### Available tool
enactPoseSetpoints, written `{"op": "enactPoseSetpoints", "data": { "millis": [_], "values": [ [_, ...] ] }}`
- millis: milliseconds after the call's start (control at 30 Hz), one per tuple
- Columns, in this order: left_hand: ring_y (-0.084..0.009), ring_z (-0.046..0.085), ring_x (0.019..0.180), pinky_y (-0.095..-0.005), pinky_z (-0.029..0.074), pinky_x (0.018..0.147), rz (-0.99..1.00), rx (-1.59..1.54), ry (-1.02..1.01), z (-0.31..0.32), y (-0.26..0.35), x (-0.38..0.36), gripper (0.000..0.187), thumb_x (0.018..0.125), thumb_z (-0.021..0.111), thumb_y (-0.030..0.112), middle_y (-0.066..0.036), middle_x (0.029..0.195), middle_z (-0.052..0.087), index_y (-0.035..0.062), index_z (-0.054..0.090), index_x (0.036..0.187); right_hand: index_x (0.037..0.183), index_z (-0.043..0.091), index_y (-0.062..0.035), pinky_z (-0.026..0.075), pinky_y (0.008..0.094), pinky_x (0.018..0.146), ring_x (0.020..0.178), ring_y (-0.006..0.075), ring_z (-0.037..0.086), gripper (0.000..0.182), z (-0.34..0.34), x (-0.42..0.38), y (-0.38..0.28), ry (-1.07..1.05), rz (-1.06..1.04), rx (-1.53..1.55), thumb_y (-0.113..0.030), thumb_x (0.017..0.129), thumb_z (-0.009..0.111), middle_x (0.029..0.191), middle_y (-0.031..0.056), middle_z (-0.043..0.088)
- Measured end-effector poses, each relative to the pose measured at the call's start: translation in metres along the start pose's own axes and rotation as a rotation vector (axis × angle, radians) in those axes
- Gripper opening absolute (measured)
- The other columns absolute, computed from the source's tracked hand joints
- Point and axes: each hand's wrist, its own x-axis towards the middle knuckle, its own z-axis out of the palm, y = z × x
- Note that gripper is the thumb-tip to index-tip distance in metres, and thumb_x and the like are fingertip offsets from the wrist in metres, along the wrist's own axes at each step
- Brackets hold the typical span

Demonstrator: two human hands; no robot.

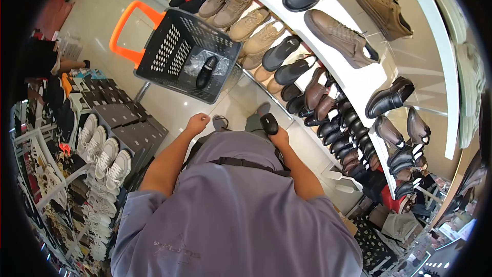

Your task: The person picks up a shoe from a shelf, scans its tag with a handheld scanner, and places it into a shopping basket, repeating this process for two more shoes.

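My right hand [279, 137] is closed on a black shoe [268, 123], held low beside my right leg with its toe end pointing away from me. My left hand [198, 122] is in front of my left hip, its fingers curled together with nothing visible in them. Ahead stands a dark grey rolling shopping basket [154, 79] with perforated walls and an orange handle [119, 30]. Inside it lie a single black shoe [206, 73] and crumpled clear plastic [192, 63].
On the right, a curved white shelf [342, 66] carries brown and black shoes, with rows of dark shoes [353, 133] below. Tan boots [251, 24] line the low rack ahead. Grey shoeboxes [120, 115] and white sneakers [106, 155] stand at left. A person's leg [72, 65] shows far left.
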Motion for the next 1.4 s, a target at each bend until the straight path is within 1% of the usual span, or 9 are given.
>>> {"op": "enactPoseSetpoints", "data": {
  "millis": [133,233,333,400,533,967,1200,1367,1400],
  "values": [
    [-0.0234,0.068,0.078,-0.0358,0.054,0.074,-0.176,0.196,0.032,-0.011,-0.124,-0.017,0.022,0.084,0.061,0.024,-0.012,0.09,0.07,0.0077,0.07,0.095,0.113,0.064,-0.0102,0.049,0.0432,0.087,0.1,0.0379,0.063,0.05,-0.007,0.001,-0.041,-0.022,-0.056,-0.006,-0.026,0.067,0.073,0.104,0.0206,0.068],
    [-0.0248,0.067,0.085,-0.038,0.054,0.074,-0.04,0.525,-0.155,-0.034,-0.16,-0.043,0.015,0.082,0.058,0.017,-0.011,0.089,0.068,0.0071,0.068,0.087,0.112,0.064,-0.0077,0.05,0.0434,0.086,0.098,0.0383,0.064,0.05,-0.004,0.018,-0.059,-0.036,-0.148,-0.043,-0.028,0.068,0.076,0.101,0.0212,0.068],
    [-0.0253,0.065,0.091,-0.0392,0.054,0.075,-0.452,0.187,-0.124,-0.034,-0.181,-0.061,0.011,0.081,0.056,0.013,-0.011,0.086,0.066,0.006,0.065,0.083,0.112,0.064,-0.0075,0.05,0.0434,0.085,0.098,0.0384,0.064,0.049,0.004,0.037,-0.083,-0.048,-0.238,-0.008,-0.026,0.069,0.077,0.1,0.0214,0.068],
    [-0.026,0.066,0.082,-0.0398,0.054,0.072,-0.216,0.314,-0.039,-0.038,-0.189,-0.061,0.012,0.082,0.055,0.013,-0.011,0.086,0.065,0.0055,0.065,0.083,0.112,0.064,-0.0078,0.05,0.0433,0.084,0.098,0.0385,0.064,0.048,0.007,0.054,-0.106,-0.11,-0.234,-0.019,-0.025,0.069,0.077,0.1,0.0216,0.068],
    [-0.0282,0.067,0.08,-0.0365,0.052,0.074,-0.532,-0.15,0.124,-0.056,-0.099,-0.043,0.028,0.086,0.057,0.03,-0.013,0.088,0.068,0.0055,0.068,0.094,0.115,0.062,-0.0115,0.05,0.0452,0.087,0.1,0.0384,0.063,0.049,0.003,0.097,-0.153,-0.232,-0.25,-0.168,-0.022,0.068,0.074,0.102,0.0205,0.067],
    [-0.0259,0.067,0.088,-0.0346,0.05,0.08,-0.265,-0.285,0.15,-0.071,0.061,0.136,0.03,0.087,0.061,0.035,-0.011,0.092,0.07,0.0088,0.069,0.1,0.116,0.061,-0.0113,0.05,0.0453,0.085,0.094,0.0405,0.063,0.044,0.009,0.206,-0.239,-0.419,-0.542,-0.349,-0.015,0.072,0.068,0.098,0.0214,0.067],
    [-0.0282,0.066,0.095,-0.0375,0.05,0.084,-0.308,-0.152,-0.058,-0.059,0.009,0.195,0.031,0.085,0.062,0.035,-0.011,0.097,0.07,0.0087,0.07,0.1,0.124,0.059,-0.0163,0.049,0.0425,0.087,0.098,0.0387,0.062,0.055,0.043,0.207,-0.231,-0.388,-0.439,-0.215,-0.016,0.071,0.073,0.106,0.0189,0.066],
    [-0.0256,0.067,0.086,-0.0365,0.051,0.08,-0.454,-0.178,-0.179,-0.079,-0.036,0.24,0.031,0.085,0.062,0.035,-0.011,0.091,0.07,0.0077,0.07,0.097,0.116,0.062,-0.007,0.05,0.0388,0.087,0.099,0.0341,0.064,0.053,0.098,0.19,-0.219,-0.311,-0.231,0.064,-0.01,0.065,0.08,0.105,0.0174,0.067],
    [-0.0252,0.067,0.084,-0.0362,0.05,0.079,-0.292,-0.08,-0.125,-0.075,-0.055,0.252,0.032,0.086,0.061,0.036,-0.011,0.088,0.07,0.0075,0.07,0.098,0.116,0.062,-0.007,0.05,0.0388,0.087,0.099,0.0341,0.064,0.053,0.11,0.188,-0.22,-0.311,-0.222,0.07,-0.01,0.065,0.08,0.105,0.0174,0.067]
  ]
}}
